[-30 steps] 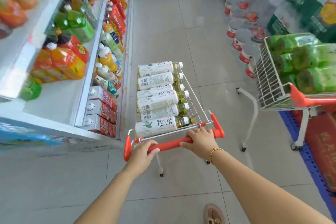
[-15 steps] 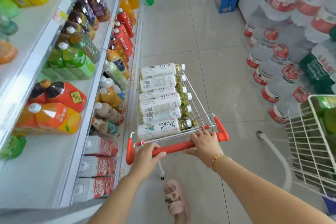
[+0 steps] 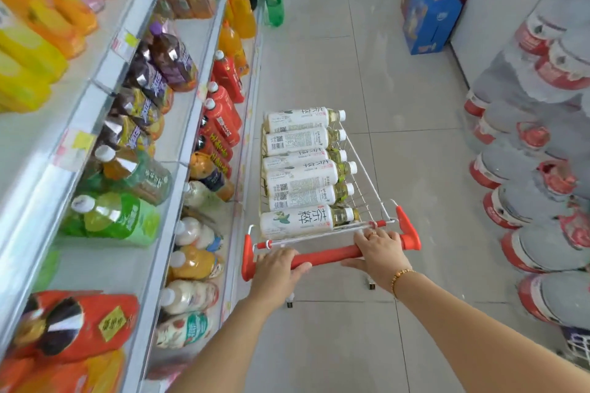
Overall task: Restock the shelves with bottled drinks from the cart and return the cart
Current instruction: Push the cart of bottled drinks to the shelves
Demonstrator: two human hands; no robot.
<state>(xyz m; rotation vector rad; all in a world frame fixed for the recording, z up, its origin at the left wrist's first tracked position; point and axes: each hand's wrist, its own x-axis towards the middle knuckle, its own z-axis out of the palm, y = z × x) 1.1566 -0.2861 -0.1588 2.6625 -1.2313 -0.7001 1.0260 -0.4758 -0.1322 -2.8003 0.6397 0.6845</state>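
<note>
left grip (image 3: pixel 277 268) and right grip (image 3: pixel 380 252) clasp the handle (image 3: pixel 329 257) of the cart (image 3: pixel 367 182) holding six bottles (image 3: pixel 300 177) lying sideways.

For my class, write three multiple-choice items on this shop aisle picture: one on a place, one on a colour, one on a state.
1. Where do the shelves stand relative to the cart?
A. On its left
B. On its right
C. Behind the person

2. What colour is the cart's handle?
A. Blue
B. Red
C. Green

3. How do the bottles sit in the cart?
A. Upright
B. On their sides
C. Scattered on the floor

Key:
1 A: the stocked shelves run along the cart's left side.
2 B: the bar that the left hand and the right hand grip is red.
3 B: each bottle lies flat across the basket, with its cap pointing right.
</note>
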